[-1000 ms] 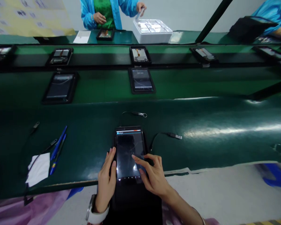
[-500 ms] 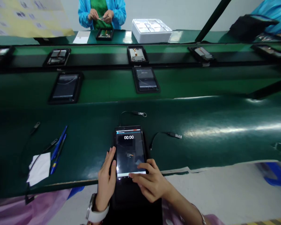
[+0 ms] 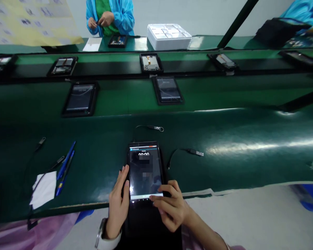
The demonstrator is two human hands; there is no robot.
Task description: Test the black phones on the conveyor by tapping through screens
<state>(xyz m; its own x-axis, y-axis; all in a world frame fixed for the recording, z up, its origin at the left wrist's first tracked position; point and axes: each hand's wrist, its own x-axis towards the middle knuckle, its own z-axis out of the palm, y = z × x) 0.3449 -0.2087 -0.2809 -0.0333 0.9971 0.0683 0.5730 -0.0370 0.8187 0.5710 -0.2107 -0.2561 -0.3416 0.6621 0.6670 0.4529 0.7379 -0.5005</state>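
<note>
Tablet (image 3: 145,182), one, black-framed, screen lit: at the near edge of your tabletop (image 3: 237,149), between your hands, white digits high on its display. Left hand (image 3: 119,198), yours: grip unclosed, fingers laid straight along the tablet's left side. Right hand (image 3: 170,206), yours: grip loose around nothing, fingers bent, one fingertip at the pale bar low on the screen. Cable (image 3: 191,151), short, black: right of the tablet. Pens (image 3: 66,160), two, blue: to your left, beside white tissue (image 3: 45,189).
</note>
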